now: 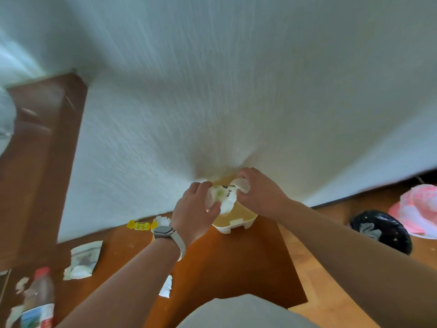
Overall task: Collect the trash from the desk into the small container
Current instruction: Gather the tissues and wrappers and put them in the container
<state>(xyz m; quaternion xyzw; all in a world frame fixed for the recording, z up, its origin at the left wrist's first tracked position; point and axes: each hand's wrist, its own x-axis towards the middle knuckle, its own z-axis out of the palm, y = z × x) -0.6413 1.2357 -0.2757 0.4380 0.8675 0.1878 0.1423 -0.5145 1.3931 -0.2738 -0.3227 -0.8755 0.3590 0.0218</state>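
Loose litter lies across the lower left of the frame on the brown wooden desk (224, 263). A clear plastic bottle with a red cap (37, 301) is in the bottom left corner, with a flat clear plastic pouch (84, 260) above it. A small white paper scrap (166, 286) lies beside the left forearm. A yellow sweet wrapper (139, 225) sits by the white textured wall (212, 91), and a crumpled white paper piece (162, 220) just beside it is partly behind the left wrist's pale-strapped watch (164, 232). At the right edge, a black bag-lined bin (383, 230) stands on the floor near a pink and white bundle (416, 209).

The small white container with a tan inside (234, 220) sits at the frame's centre against the wall, its far side hidden by the hands. Both arms reach forward. The left hand (196, 209) and right hand (260, 192) meet above its opening, fingers curled round a crumpled white wrapper with green print (222, 197), each gripping one side. Whether the wrapper touches the container's inside cannot be told.
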